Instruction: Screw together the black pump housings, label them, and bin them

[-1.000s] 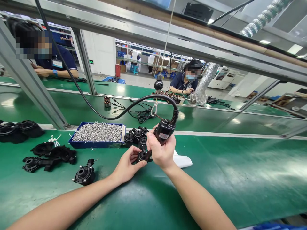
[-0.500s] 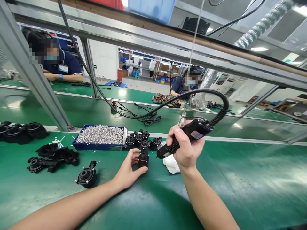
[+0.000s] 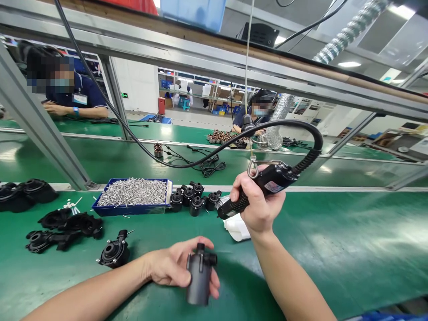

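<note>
My left hand is closed around a small black pump, a cylinder with a spout on top and another at its side. It is tilted and slightly blurred, over the green bench. My right hand grips a black electric screwdriver, its tip pointing down and left. A thick cable curves from its rear end, and a wire loop ties it to a cord overhead. Left of my left forearm stands a larger black pump housing with screws in its rim. Behind my hands several small black pumps stand together.
A blue tray full of screws sits at the bench's back edge. Black plastic parts lie to the left, a white bag near the screwdriver. A metal frame post rises at left. Two people work across the bench.
My left hand has lifted the small pump from beside the group and brought it nearer to me, tilting it. The right hand still holds the screwdriver in about the same place.
</note>
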{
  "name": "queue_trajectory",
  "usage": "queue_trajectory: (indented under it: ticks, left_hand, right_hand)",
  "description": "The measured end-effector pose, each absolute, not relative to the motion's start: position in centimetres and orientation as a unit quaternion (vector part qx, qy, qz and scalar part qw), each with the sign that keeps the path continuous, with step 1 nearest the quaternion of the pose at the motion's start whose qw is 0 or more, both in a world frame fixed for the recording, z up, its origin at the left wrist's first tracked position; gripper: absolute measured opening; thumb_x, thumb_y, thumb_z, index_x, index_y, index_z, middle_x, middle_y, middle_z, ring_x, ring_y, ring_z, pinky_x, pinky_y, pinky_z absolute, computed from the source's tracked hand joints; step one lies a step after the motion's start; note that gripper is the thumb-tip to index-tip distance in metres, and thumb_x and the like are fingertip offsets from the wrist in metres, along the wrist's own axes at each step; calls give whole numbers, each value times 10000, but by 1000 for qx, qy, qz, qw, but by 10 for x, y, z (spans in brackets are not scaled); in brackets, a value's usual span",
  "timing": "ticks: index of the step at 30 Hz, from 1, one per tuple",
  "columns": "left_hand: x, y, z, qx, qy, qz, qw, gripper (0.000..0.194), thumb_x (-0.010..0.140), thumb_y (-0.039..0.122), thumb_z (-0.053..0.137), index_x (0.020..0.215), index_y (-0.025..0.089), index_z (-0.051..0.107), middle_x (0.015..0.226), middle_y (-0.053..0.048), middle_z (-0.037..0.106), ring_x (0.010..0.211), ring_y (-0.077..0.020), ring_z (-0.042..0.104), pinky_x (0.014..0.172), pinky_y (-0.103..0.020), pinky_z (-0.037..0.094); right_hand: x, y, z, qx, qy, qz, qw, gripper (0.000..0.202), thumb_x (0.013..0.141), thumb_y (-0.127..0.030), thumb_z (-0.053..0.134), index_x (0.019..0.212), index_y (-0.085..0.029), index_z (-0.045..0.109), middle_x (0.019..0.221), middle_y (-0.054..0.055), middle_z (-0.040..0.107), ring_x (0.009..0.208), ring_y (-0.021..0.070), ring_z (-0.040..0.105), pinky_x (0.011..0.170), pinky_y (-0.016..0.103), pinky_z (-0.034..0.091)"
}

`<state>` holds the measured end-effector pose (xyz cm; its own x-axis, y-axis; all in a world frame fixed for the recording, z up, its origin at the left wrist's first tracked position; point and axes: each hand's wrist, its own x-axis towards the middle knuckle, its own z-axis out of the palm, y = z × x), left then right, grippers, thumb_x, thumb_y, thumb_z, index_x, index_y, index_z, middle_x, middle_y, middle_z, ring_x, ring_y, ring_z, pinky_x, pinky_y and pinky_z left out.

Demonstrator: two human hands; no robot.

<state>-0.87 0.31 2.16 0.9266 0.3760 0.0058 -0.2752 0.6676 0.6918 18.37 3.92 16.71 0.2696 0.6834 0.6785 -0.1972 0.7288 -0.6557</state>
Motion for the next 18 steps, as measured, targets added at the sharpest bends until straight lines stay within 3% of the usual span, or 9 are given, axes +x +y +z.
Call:
queue_trajectory:
  ticks: [3, 6, 8, 11, 15, 18]
  left_hand:
    - [-8, 0, 23, 379, 45, 124, 916, 887, 596, 372, 1042, 1315, 292, 529, 1193, -155, 769, 1179, -437, 736, 1027, -571, 512]
    - [-9, 1, 21, 439, 64, 186, 876, 785, 673, 416, 996, 1283, 276, 522, 1217, -149, 745, 1189, -413, 720, 1010, -560, 529]
    - [-10, 3, 16, 566, 176, 286, 753, 590, 787, 373, 907, 1245, 249, 556, 1253, -139, 711, 1207, -371, 685, 1049, -547, 522]
    - [-11, 10, 3, 710, 384, 398, 436, 387, 901, 212, 721, 1261, 237, 583, 1307, -131, 643, 1264, -338, 610, 1139, -554, 476]
    - [-9, 16, -3, 730, 485, 451, 168, 596, 914, 48, 576, 1449, 276, 444, 1558, -171, 418, 1431, -348, 487, 1145, -565, 488]
    - [-13, 13, 25, 765, 522, 373, 59, 783, 865, 8, 636, 1547, 282, 368, 1631, -206, 309, 1454, -386, 464, 1143, -596, 479]
  right_hand:
    - [184, 39, 168, -228, -532, 286, 763, 195, 843, -224, 744, 891, -229, 555, 625, -58, 635, 399, 111, 547, 410, 234, 451]
    - [184, 39, 168, -227, -538, 278, 763, 206, 835, -227, 757, 892, -227, 559, 619, -63, 632, 394, 109, 540, 411, 235, 460]
    - [185, 39, 167, -226, -541, 272, 763, 216, 829, -227, 765, 892, -226, 558, 624, -64, 635, 393, 109, 542, 408, 234, 457]
    - [185, 40, 166, -233, -544, 259, 763, 221, 828, -239, 771, 892, -224, 560, 630, -61, 635, 400, 108, 553, 414, 230, 454]
    - [184, 40, 164, -228, -551, 246, 764, 180, 842, -231, 757, 900, -222, 587, 616, -60, 626, 414, 116, 569, 419, 233, 465]
    - [183, 40, 164, -222, -551, 244, 767, 162, 837, -201, 750, 899, -222, 602, 637, -60, 632, 421, 115, 577, 414, 229, 475]
